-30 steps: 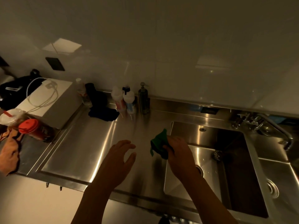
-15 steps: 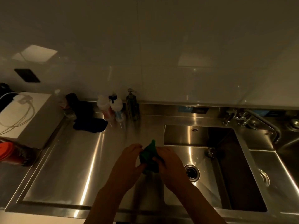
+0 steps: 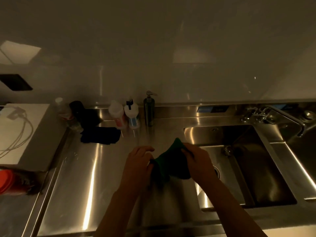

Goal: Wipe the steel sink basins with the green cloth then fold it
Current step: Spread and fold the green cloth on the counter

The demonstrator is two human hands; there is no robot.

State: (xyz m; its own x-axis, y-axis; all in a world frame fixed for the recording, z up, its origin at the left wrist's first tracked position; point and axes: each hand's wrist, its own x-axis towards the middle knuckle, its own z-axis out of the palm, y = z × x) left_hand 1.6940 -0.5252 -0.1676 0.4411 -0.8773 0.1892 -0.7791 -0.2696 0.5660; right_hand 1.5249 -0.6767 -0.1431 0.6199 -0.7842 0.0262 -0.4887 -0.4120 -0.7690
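The green cloth point(image 3: 168, 162) hangs stretched between both hands above the steel counter, just left of the sink basin point(image 3: 244, 161). My left hand point(image 3: 138, 161) pinches its left edge and my right hand point(image 3: 198, 161) grips its right side. One corner of the cloth points up toward the wall. The basin's drain is partly hidden behind my right hand. A second basin point(image 3: 306, 151) shows at the far right edge.
A faucet point(image 3: 280, 117) reaches over the divider between the basins. Along the back wall stand a soap pump point(image 3: 149, 110), two white bottles point(image 3: 124, 113) and a dark cloth point(image 3: 100, 135). A white box point(image 3: 22, 134) with a cable and a red-lidded cup point(image 3: 10, 182) sit left.
My left hand came in from the left and took hold of the cloth. Both hands have since drawn apart, spreading the bunched cloth wider.
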